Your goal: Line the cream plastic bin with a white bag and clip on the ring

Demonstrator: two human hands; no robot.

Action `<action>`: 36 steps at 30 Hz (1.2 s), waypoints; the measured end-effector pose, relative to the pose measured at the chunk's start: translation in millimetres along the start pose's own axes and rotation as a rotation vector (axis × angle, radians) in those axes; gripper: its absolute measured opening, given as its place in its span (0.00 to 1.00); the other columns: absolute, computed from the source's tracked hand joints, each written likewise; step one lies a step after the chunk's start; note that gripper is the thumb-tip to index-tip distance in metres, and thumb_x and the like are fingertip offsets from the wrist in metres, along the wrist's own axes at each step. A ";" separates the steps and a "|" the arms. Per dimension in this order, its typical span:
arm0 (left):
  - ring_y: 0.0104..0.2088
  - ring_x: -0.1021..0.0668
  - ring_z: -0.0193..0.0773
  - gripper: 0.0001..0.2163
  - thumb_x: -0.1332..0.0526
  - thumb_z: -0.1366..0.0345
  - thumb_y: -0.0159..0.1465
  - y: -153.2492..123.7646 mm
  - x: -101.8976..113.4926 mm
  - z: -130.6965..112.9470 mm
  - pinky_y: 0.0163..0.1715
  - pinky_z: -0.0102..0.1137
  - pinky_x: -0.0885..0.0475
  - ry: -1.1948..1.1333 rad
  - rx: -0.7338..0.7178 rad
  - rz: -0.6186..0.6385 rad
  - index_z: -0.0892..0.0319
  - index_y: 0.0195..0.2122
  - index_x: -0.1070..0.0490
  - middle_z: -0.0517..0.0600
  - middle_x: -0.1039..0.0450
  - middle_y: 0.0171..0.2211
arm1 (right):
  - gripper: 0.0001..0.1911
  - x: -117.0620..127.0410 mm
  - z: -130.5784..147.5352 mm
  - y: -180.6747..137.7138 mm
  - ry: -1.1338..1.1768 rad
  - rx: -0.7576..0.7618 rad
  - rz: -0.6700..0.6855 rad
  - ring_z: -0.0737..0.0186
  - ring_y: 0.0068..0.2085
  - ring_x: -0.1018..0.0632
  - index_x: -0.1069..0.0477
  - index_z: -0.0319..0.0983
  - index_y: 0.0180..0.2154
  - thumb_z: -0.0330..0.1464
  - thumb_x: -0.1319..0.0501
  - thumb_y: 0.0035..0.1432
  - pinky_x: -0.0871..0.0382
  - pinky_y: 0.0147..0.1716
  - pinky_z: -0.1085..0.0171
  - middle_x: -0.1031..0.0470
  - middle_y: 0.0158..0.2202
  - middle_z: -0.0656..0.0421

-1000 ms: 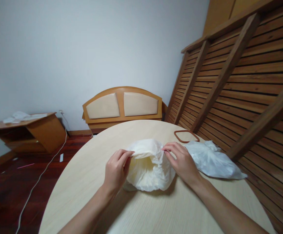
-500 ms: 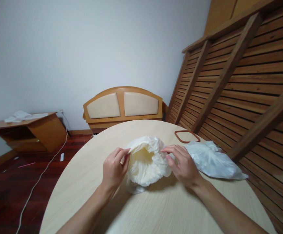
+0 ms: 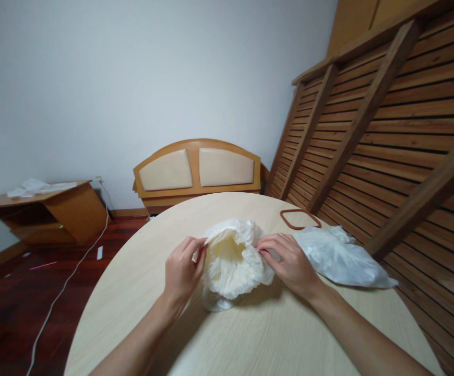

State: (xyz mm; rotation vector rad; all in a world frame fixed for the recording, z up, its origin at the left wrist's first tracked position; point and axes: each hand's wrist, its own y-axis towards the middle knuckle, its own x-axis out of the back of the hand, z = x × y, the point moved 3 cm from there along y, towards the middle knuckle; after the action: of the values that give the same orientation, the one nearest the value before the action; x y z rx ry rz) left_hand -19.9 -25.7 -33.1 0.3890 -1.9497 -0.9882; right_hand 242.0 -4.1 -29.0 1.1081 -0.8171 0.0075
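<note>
A white plastic bag stands on the round table, its crumpled mouth spread wide and facing me. Pale yellow shows inside; what makes that colour I cannot tell. My left hand pinches the bag's rim on the left between thumb and fingers. On the other side, my right hand pinches the gathered rim with thumb and fingertips. A clear, thin piece of plastic pokes out under the bag's near left side.
At the right of the table lies a filled whitish plastic bag, with a brown rounded frame behind it. A slatted wooden panel leans along the right. A headboard stands beyond; a low cabinet is at left.
My right thumb and fingers have closed on the right side of the bag's rim, where they were apart before. The left hand keeps its pinch, nearly still.
</note>
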 end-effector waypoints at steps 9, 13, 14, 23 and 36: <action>0.31 0.22 0.36 0.07 0.44 0.66 0.70 -1.4 0.2 1.0 0.30 0.27 0.30 0.011 -0.002 0.002 0.57 0.42 0.26 0.49 0.24 0.33 | 0.07 -0.3 -9.3 -1.0 -0.072 -0.152 -0.048 0.55 0.41 0.20 0.24 0.42 0.40 0.30 0.42 0.67 0.31 0.42 0.56 0.21 0.38 0.56; 0.31 0.22 0.36 0.07 0.44 0.66 0.70 -1.5 0.8 2.0 0.29 0.27 0.30 0.011 0.009 0.000 0.58 0.42 0.26 0.49 0.24 0.32 | 0.07 -1.5 -7.4 -0.9 -0.056 -0.191 -0.034 0.57 0.37 0.20 0.26 0.42 0.42 0.30 0.43 0.68 0.31 0.40 0.57 0.21 0.37 0.57; 0.31 0.22 0.36 0.07 0.44 0.66 0.70 -1.4 0.9 2.6 0.30 0.27 0.30 0.008 0.017 -0.001 0.58 0.42 0.26 0.48 0.24 0.32 | 0.06 -0.3 -6.4 -0.8 -0.052 -0.197 -0.054 0.57 0.37 0.20 0.27 0.42 0.42 0.31 0.43 0.68 0.30 0.40 0.57 0.21 0.37 0.57; 0.29 0.22 0.35 0.07 0.43 0.64 0.68 1.0 -0.1 11.1 0.30 0.29 0.29 -0.029 0.140 -0.003 0.57 0.39 0.25 0.48 0.24 0.32 | 0.06 7.3 8.7 -0.3 -0.016 0.004 -0.036 0.55 0.38 0.21 0.30 0.41 0.43 0.32 0.43 0.63 0.31 0.42 0.56 0.21 0.36 0.57; 0.28 0.22 0.37 0.09 0.42 0.62 0.66 1.9 -3.5 19.7 0.30 0.30 0.27 -0.087 0.243 -0.002 0.57 0.38 0.23 0.48 0.22 0.31 | 0.05 1.8 -4.6 -1.1 -0.071 -0.124 -0.039 0.56 0.37 0.21 0.25 0.41 0.38 0.29 0.41 0.66 0.33 0.39 0.57 0.21 0.34 0.58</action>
State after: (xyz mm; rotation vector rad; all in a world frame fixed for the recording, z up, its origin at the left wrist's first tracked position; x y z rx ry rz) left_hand -34.0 -12.8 -39.3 0.4911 -2.1565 -0.7826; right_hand 246.4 -1.7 -29.6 1.0120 -0.8476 -0.1144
